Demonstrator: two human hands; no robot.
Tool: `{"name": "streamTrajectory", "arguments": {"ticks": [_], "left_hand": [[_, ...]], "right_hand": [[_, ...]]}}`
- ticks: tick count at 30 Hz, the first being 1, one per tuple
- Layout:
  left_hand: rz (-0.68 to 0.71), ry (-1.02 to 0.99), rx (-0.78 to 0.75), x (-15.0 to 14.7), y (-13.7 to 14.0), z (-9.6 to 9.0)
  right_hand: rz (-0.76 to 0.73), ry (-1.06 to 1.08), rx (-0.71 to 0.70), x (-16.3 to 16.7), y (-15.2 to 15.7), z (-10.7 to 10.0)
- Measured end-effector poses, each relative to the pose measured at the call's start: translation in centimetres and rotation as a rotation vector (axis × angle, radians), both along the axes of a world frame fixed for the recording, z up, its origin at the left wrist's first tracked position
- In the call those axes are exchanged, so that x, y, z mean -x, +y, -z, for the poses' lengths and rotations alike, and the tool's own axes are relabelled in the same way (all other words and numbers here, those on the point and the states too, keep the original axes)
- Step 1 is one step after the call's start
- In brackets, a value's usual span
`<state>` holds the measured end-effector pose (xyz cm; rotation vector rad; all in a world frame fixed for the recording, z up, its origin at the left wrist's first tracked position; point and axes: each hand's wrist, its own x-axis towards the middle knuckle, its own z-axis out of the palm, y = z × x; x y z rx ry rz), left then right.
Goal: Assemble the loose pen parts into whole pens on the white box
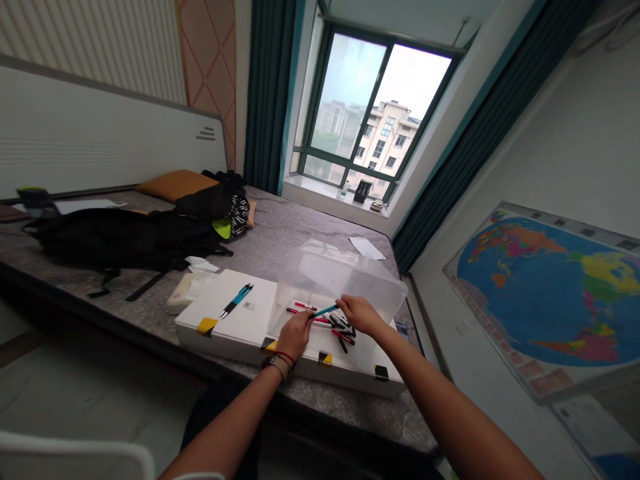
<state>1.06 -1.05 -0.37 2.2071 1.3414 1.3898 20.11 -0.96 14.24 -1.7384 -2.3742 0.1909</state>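
Observation:
A teal-and-black pen [325, 311] is held between both hands over the clear plastic box. My left hand [295, 333], with a bracelet and a watch at its wrist, is closed on the pen's lower left end. At the other end, the fingers of my right hand [359, 313] pinch it. Below and behind them is the open clear plastic box [293, 270], tipped on its side, with several red, black and white pens [343, 325] lying loose in it. Two teal-and-black pens [237, 300] lie side by side on the white box [265, 283] to the left.
Black and yellow tape pieces [325, 359] mark the white surface's front edge. A tissue pack [183, 293] sits at its left. Farther left lie a black backpack [120, 237] and an orange cushion [175, 185]. A white paper [367, 248] lies behind the plastic box.

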Motion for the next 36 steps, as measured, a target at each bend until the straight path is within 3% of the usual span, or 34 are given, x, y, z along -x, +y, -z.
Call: {"name": "streamTrajectory", "arguments": {"ticks": [6, 11, 14, 17, 30, 36], "left_hand": [[0.007, 0.002, -0.002, -0.1, 0.0, 0.1], [0.021, 0.028, -0.010, -0.2, -0.1, 0.2], [0.041, 0.059, -0.008, -0.2, -0.1, 0.1], [0.050, 0.075, -0.007, -0.2, -0.1, -0.1], [0.011, -0.004, 0.014, -0.2, -0.5, -1.0], [0.004, -0.014, -0.002, -0.3, -0.6, -1.2]], "right_hand": [[0.112, 0.364, 0.075, 0.2, 0.0, 1.2], [0.287, 1.120, 0.311, 1.6, -0.9, 3.4], [0.229, 1.492, 0.522, 2.8, -1.5, 4.5], [0.162, 1.733, 0.594, 3.6, -1.7, 4.9], [0.201, 1.907, 0.548, 3.3, -1.4, 5.4], [0.229, 1.853, 0.541, 2.8, -1.3, 5.6]]}}
